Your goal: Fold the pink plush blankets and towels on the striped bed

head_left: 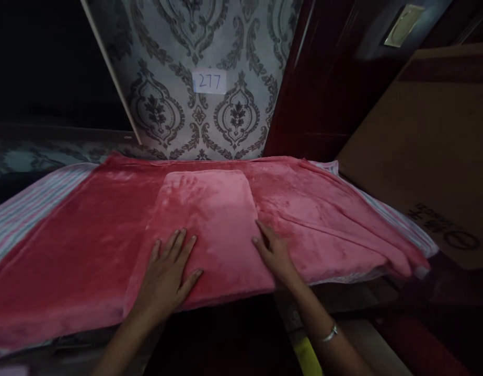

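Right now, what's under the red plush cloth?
Striped cloth shows past the left and right sides of the red plush cloth; whatever lies beneath its middle is covered.

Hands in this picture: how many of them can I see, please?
2: the left hand lies spread on the rectangular pink cloth; the right hand is at its right edge.

Home — patterned wallpaper | dark screen | light switch | striped cloth
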Demonstrator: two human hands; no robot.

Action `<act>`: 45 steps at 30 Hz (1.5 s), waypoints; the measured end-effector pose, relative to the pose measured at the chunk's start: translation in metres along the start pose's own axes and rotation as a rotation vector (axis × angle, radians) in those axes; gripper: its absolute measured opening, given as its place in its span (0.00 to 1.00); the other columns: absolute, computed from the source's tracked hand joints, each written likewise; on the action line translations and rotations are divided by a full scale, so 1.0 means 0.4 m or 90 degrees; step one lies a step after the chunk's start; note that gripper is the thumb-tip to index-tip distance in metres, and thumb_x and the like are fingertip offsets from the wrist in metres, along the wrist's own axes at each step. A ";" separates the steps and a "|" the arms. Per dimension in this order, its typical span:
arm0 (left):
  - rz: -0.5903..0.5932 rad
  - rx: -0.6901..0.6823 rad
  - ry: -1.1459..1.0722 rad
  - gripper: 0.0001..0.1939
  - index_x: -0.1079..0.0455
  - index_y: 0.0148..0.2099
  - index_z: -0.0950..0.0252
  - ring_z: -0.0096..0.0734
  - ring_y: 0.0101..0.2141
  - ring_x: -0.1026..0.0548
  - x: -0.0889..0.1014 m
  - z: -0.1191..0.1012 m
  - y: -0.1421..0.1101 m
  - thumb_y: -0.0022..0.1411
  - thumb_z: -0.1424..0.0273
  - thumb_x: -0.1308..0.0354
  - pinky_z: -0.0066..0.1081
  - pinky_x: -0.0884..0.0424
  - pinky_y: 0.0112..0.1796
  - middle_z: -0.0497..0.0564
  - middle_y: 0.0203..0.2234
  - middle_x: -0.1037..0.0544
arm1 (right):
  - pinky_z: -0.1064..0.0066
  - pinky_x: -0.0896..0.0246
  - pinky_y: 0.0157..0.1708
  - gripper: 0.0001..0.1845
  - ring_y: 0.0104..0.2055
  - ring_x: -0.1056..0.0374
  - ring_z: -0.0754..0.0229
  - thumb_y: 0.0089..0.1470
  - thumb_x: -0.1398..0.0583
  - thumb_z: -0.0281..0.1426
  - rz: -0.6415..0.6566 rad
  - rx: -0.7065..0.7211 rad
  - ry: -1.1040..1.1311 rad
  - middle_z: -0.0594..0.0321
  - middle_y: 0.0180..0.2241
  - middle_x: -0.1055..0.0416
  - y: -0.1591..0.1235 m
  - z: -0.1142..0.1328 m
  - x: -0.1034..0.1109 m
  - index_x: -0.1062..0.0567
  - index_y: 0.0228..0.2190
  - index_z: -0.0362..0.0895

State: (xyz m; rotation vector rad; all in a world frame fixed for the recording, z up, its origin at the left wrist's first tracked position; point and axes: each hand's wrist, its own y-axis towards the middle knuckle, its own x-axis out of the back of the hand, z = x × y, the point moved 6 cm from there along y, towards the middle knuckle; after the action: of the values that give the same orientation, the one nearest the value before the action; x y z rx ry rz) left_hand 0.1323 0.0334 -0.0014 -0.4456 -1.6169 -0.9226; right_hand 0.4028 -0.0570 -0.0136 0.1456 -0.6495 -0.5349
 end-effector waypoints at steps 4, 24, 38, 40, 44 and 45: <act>-0.045 -0.028 0.012 0.36 0.46 0.72 0.62 0.54 0.67 0.42 0.008 -0.005 -0.002 0.69 0.49 0.58 0.60 0.48 0.64 0.60 0.68 0.41 | 0.49 0.39 0.60 0.35 0.57 0.30 0.45 0.55 0.41 0.55 -0.014 -0.080 0.189 0.52 0.53 0.25 -0.023 -0.013 0.040 0.24 0.55 0.44; -0.039 -0.016 0.015 0.36 0.49 0.73 0.58 0.56 0.68 0.44 0.007 -0.002 -0.011 0.69 0.49 0.55 0.61 0.47 0.63 0.60 0.70 0.44 | 0.63 0.34 0.37 0.19 0.34 0.31 0.55 0.50 0.44 0.45 -0.074 -0.091 0.133 0.58 0.33 0.27 0.021 -0.053 -0.017 0.31 0.38 0.44; -0.064 -0.033 0.020 0.44 0.50 0.73 0.60 0.57 0.67 0.44 0.001 -0.002 -0.014 0.64 0.42 0.52 0.61 0.48 0.63 0.62 0.70 0.44 | 0.46 0.60 0.69 0.38 0.73 0.59 0.45 0.62 0.43 0.43 0.147 0.234 -0.327 0.53 0.71 0.52 -0.045 0.232 -0.117 0.42 0.68 0.44; -0.070 -0.030 0.027 0.44 0.49 0.73 0.60 0.57 0.67 0.44 -0.002 -0.001 -0.015 0.64 0.42 0.52 0.61 0.49 0.63 0.61 0.69 0.43 | 0.45 0.64 0.69 0.38 0.73 0.62 0.45 0.62 0.43 0.46 0.186 0.222 -0.342 0.56 0.71 0.54 -0.053 0.225 -0.149 0.42 0.68 0.46; -0.073 -0.032 0.027 0.45 0.50 0.73 0.59 0.57 0.67 0.43 -0.003 -0.003 -0.014 0.63 0.41 0.50 0.60 0.49 0.63 0.61 0.69 0.42 | 0.47 0.67 0.70 0.38 0.74 0.65 0.47 0.63 0.44 0.48 0.195 0.198 -0.348 0.58 0.72 0.57 -0.059 0.194 -0.163 0.45 0.69 0.47; -0.072 -0.033 0.026 0.45 0.51 0.73 0.59 0.57 0.67 0.43 -0.002 -0.004 -0.013 0.63 0.41 0.50 0.60 0.48 0.63 0.61 0.69 0.42 | 0.47 0.67 0.70 0.38 0.74 0.65 0.48 0.63 0.44 0.47 0.194 0.195 -0.349 0.59 0.72 0.57 -0.060 0.190 -0.162 0.46 0.69 0.48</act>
State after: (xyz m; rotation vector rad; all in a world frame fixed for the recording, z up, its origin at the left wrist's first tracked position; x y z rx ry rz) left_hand 0.1297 0.0293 -0.0039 -0.3716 -1.5966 -1.0550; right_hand 0.3030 -0.0412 0.0046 0.1847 -1.2656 -0.1701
